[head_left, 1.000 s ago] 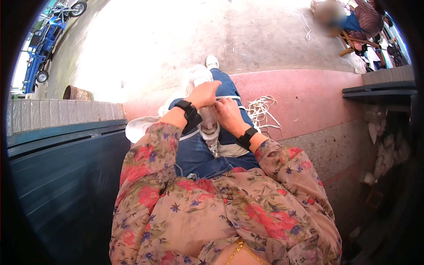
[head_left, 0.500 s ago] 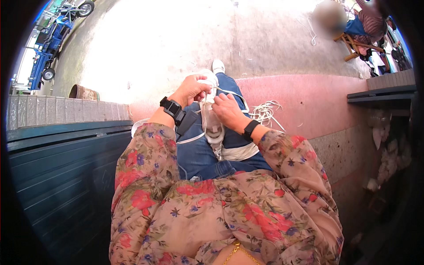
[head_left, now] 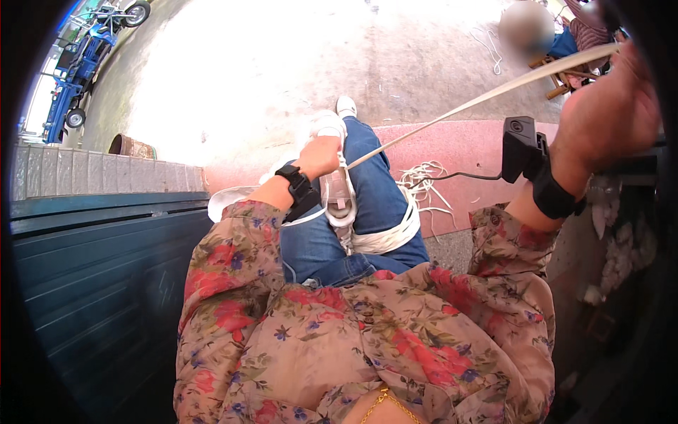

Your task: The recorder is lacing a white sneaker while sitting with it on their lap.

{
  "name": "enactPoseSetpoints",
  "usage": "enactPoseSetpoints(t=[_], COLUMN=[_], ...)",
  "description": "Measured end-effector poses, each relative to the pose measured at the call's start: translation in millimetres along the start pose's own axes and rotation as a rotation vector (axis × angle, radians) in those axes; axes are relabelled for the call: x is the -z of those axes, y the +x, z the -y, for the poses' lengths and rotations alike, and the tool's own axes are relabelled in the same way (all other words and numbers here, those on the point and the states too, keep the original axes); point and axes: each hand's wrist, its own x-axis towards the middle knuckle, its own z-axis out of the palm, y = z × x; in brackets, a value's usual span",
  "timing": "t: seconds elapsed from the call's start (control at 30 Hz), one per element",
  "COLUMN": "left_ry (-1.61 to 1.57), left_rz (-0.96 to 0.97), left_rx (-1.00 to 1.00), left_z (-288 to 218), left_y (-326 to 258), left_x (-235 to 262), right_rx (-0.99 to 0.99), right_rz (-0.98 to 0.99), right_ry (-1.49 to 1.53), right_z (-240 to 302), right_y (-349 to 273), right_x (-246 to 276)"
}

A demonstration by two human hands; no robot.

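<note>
Outdoors on sunlit concrete ground (head_left: pixel 282 63) beside a pink stone ledge (head_left: pixel 466 148), the left hand (head_left: pixel 321 155) pins a pale woven bundle (head_left: pixel 339 201) on the denim lap, while the right hand (head_left: pixel 611 106), earlier beside it, now clenches a flat white strip (head_left: pixel 466 107) drawn taut upward.

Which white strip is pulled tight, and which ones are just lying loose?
The long white strip running from the left hand up to the raised right hand is stretched straight. The tangled strips on the pink ledge lie curled and slack.
</note>
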Motion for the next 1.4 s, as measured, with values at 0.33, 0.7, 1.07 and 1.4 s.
enactPoseSetpoints(t=[0.33, 0.7, 1.07, 1.4], left_ry=[0.18, -0.436, -0.906, -1.044], left_rz=[-0.09, 0.058, 0.006, -0.035], left_rx=[-0.167, 0.198, 0.344, 0.359], left_z=[18.8, 27.0, 36.3, 36.2], left_y=[-10.9, -33.1, -53.9, -61.2], left_x=[-3.1, 18.7, 14.5, 16.5], right_rx=[-1.222, -1.413, -0.511, -0.679], right_rz=[1.185, 1.586, 1.948, 2.118], right_ry=[0.426, 0.192, -0.23, 0.197], right_z=[-39.3, -22.2, -13.2, -38.8], right_y=[-143.0, -341.9, -353.4, -298.0], right_x=[6.8, 21.4, -0.8, 26.5])
